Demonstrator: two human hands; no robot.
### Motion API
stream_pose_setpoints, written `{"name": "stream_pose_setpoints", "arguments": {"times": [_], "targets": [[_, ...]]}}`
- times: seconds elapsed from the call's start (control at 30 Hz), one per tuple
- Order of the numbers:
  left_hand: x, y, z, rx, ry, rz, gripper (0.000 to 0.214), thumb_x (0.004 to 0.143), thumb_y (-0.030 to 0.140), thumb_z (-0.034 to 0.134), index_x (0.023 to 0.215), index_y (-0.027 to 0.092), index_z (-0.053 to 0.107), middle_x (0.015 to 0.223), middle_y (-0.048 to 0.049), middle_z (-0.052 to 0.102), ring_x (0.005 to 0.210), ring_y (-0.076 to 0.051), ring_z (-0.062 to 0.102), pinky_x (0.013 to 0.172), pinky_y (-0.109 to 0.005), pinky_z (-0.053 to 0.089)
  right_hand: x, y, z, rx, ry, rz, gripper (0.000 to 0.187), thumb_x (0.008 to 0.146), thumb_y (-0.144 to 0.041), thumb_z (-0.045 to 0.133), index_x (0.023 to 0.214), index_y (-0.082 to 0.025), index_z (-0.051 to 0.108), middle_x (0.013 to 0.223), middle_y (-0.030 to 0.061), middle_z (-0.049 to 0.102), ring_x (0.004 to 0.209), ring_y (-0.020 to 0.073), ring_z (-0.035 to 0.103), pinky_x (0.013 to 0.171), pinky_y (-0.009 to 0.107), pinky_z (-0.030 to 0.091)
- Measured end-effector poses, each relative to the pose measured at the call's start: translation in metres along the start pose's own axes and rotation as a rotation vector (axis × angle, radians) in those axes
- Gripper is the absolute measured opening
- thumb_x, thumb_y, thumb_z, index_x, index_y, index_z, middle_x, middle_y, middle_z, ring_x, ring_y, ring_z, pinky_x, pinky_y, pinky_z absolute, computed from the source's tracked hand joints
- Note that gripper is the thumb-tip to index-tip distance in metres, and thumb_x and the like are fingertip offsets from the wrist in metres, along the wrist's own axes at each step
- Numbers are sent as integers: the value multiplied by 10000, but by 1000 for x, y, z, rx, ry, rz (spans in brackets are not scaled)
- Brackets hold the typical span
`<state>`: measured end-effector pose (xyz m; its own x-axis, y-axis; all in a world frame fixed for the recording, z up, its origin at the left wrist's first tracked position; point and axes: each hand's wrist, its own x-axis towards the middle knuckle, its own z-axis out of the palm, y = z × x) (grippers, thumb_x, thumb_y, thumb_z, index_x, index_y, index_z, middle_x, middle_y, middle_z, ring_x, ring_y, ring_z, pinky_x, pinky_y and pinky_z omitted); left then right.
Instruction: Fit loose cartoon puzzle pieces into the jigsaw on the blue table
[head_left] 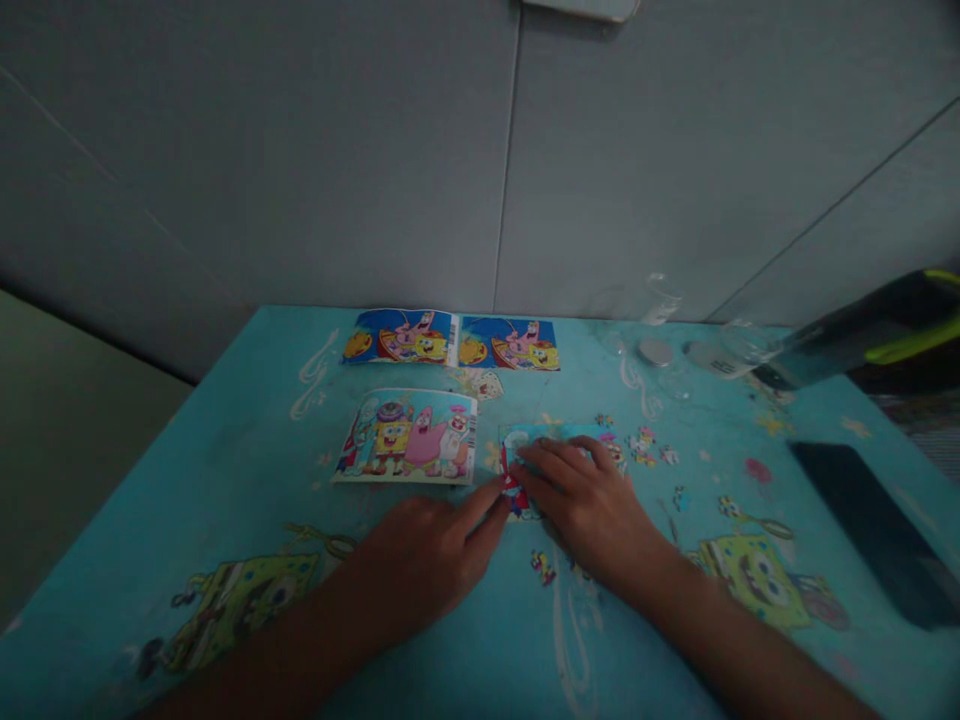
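Note:
My left hand (431,555) lies on the blue cartoon tablecloth (247,470), its fingers stretched toward the lower left corner of a small partly built jigsaw puzzle (525,440). My right hand (581,495) rests flat on that puzzle, fingers extended and pressing on its pieces. Both hands' fingertips meet at a red patch on the puzzle's left edge. Loose puzzle pieces (645,445) lie scattered to the right, and one more piece (543,566) sits below the right hand. A finished cartoon picture card (409,436) lies just left of the puzzle.
Two more cartoon cards (450,340) lie side by side at the table's far edge by the grey wall. A clear jar and a round lid (656,350) stand at the back right. A dark phone (874,525) lies at the right edge; a black-and-green object (892,330) sits behind it.

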<state>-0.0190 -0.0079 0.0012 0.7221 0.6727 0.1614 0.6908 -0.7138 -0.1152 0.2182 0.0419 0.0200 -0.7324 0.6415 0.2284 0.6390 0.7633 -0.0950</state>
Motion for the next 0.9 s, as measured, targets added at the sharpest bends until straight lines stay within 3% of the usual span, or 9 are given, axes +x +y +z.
{"name": "stream_pose_setpoints", "arguments": {"times": [0.27, 0.47, 0.6, 0.77, 0.9], "targets": [[-4, -5, 5, -8, 125, 52, 434, 908, 68, 467, 1299, 153, 637, 1382, -135, 621, 756, -192, 706, 549, -329, 522, 2, -4, 2, 26, -7, 17, 261, 1041, -223, 476, 1244, -226, 640, 1269, 74, 683, 1177, 235, 571, 1031, 463, 370], [-10, -13, 18, 15, 113, 115, 544, 875, 15, 364, 1294, 192, 662, 1392, -121, 623, 783, -192, 725, 556, -305, 544, 0, -1, -4, 23, -37, 10, 270, 1008, -187, 517, 1203, -284, 677, 1198, 65, 670, 1184, 237, 532, 1010, 441, 369], [-16, -13, 29, 92, 71, 61, 488, 938, 98, 395, 1329, 222, 661, 1491, -115, 535, 699, -173, 722, 577, -315, 580, -2, 1, -5, 94, -46, 37, 332, 954, -165, 577, 1251, -284, 667, 1315, 83, 612, 1194, 245, 510, 1014, 427, 366], [-22, -13, 37, 77, 54, 36, 459, 987, 185, 408, 1396, 244, 610, 1611, -122, 348, 613, -136, 699, 529, -297, 573, -4, -1, 1, 58, -26, 49, 317, 986, -195, 541, 1268, -284, 654, 1294, 93, 628, 1141, 247, 534, 995, 433, 372], [-22, -14, 37, 16, 50, 32, 477, 988, 189, 408, 1435, 225, 569, 1608, -110, 353, 641, -143, 717, 549, -281, 586, -4, 1, 4, 70, 2, 47, 324, 998, -187, 511, 1277, -286, 643, 1307, 89, 637, 1158, 238, 553, 1000, 433, 370]]}}
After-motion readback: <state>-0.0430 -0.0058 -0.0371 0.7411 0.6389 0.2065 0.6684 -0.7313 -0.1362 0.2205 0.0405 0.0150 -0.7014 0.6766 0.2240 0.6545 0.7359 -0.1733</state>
